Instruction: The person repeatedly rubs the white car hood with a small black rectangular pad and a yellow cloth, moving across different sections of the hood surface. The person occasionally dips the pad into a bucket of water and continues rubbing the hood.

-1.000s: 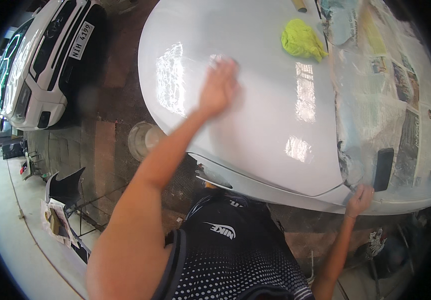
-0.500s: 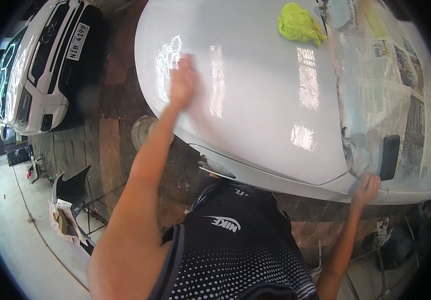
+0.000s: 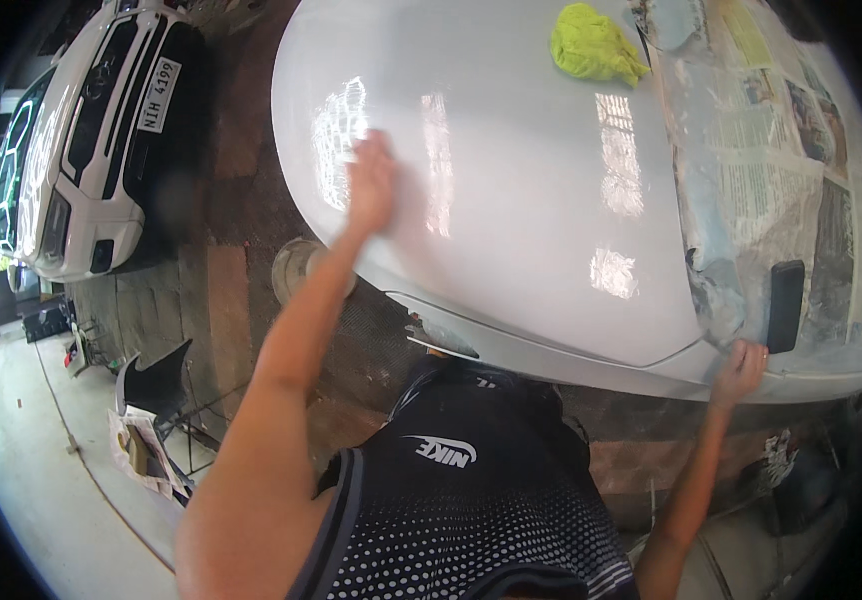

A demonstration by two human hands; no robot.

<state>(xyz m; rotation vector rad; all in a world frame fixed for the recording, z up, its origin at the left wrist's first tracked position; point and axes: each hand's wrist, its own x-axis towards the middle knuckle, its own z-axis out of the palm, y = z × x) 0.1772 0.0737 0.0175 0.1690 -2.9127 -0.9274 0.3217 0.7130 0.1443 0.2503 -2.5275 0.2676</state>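
A glossy pale car hood curves in front of me. My left hand lies palm down on its left part, beside a bright light reflection. Its fingers look stretched out, slightly blurred; the palm side is hidden. At the right, my right hand has its fingers curled over the near edge of the car body, by the hood's rear corner. Just beyond it, a dark flat phone-like slab lies on newspaper masking. A crumpled yellow-green cloth rests at the hood's far right.
Another white vehicle stands at the left, across a brownish floor strip. A round pale container sits below the hood's left edge. Near the lower left are a black curved panel and a stand with papers.
My left hand has shifted slightly nearer to me over the hood, and its fingers look more extended. My right hand stays at the car's edge. The view has tilted slightly.
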